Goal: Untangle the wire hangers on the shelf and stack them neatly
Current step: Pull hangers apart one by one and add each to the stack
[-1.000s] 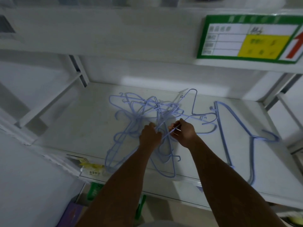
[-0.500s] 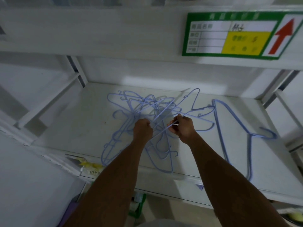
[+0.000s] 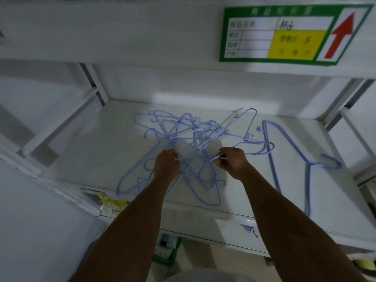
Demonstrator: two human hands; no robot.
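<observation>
A tangle of several pale blue wire hangers (image 3: 183, 131) lies in the middle of the white shelf (image 3: 85, 155). My left hand (image 3: 165, 165) grips wires at the tangle's near side. My right hand (image 3: 233, 161) pinches a wire of one hanger that rises out of the tangle toward the back right. A separate blue hanger (image 3: 284, 159) lies flat on the shelf to the right, its hook pointing right.
A green, yellow and white label with a red arrow (image 3: 293, 33) hangs on the shelf board above. White uprights (image 3: 95, 84) stand at the back left and at the right. Yellow tags (image 3: 112, 204) sit at the shelf's front edge. Green packaging (image 3: 168, 247) shows below.
My hands have drawn a little apart, the left going left and the right going right. The hanger in my right hand has lifted slightly out of the tangle.
</observation>
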